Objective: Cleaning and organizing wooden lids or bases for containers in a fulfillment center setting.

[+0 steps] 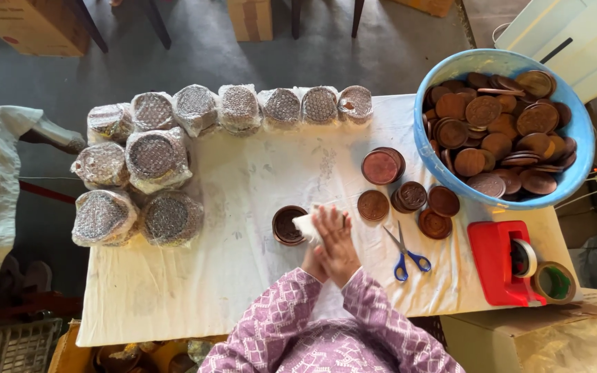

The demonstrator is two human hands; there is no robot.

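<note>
While hands [333, 242] overlap, scissors [404, 252] lie near.

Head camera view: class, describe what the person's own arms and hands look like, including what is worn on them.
Both arms wear long sleeves of lilac-purple fabric with a fine white lattice print, ending at the wrists. The hands are bare, one overlapping the other: the right hand shows no glove; no ring or watch shows on it. The left hand is mostly hidden beneath.
</note>
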